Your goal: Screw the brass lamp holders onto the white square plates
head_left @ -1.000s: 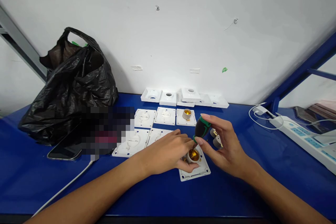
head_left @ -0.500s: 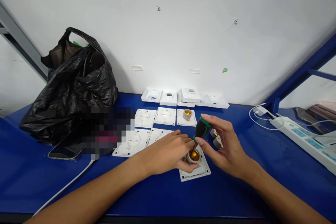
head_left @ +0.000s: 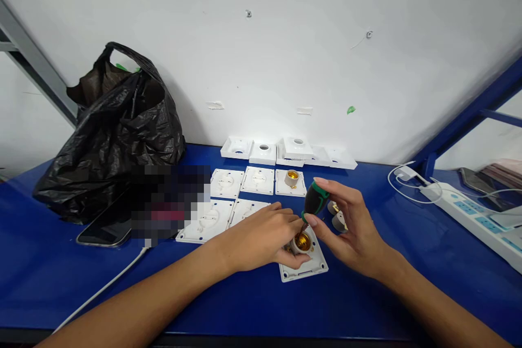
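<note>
My right hand (head_left: 346, 223) grips a screwdriver (head_left: 315, 198) with a black and green handle, tilted with its shaft pointing down into a lamp socket (head_left: 302, 241). The socket has a brass-coloured inside and sits on a white square base plate (head_left: 304, 271). Around the socket's near and left sides, my left hand (head_left: 269, 236) closes with thumb and fingers, holding it against the plate. The screwdriver's tip is hidden inside the socket. Loose lamp sockets (head_left: 338, 221) lie just behind my right hand, partly covered by it.
Several white base plates (head_left: 226, 182) lie in rows behind my left arm; one bears a socket (head_left: 291, 178). White covers (head_left: 262, 152) line the wall. At left stand a black plastic bag (head_left: 122, 130) and a phone (head_left: 106, 228). A power strip (head_left: 473, 212) is at right.
The view has shifted very slightly. Both hands, the screwdriver and the socket stay in nearly the same place.
</note>
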Motion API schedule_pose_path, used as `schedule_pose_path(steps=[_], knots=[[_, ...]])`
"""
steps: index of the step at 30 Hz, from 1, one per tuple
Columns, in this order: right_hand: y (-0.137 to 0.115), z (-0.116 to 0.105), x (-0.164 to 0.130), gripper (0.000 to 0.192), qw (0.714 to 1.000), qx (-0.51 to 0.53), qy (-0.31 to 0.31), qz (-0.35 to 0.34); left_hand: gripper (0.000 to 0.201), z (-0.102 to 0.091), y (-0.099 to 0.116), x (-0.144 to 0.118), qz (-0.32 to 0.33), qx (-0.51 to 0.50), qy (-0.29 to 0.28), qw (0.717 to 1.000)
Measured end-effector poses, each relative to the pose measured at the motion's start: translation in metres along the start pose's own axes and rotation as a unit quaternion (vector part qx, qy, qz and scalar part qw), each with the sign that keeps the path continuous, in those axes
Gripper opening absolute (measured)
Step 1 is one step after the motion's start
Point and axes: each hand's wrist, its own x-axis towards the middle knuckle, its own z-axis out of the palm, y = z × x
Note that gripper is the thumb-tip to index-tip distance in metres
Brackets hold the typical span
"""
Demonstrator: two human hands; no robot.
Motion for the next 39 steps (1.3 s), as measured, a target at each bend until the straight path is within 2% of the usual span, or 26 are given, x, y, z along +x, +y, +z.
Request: schedule_pose_path(steps=[39], knots=[[-0.0029,-0.0012,0.0003,0.077,1.0,-0.004,-0.014,0.007,0.037,-0.0025,0.0016,0.0008,-0.005,-0.003,-0.015,1.0]])
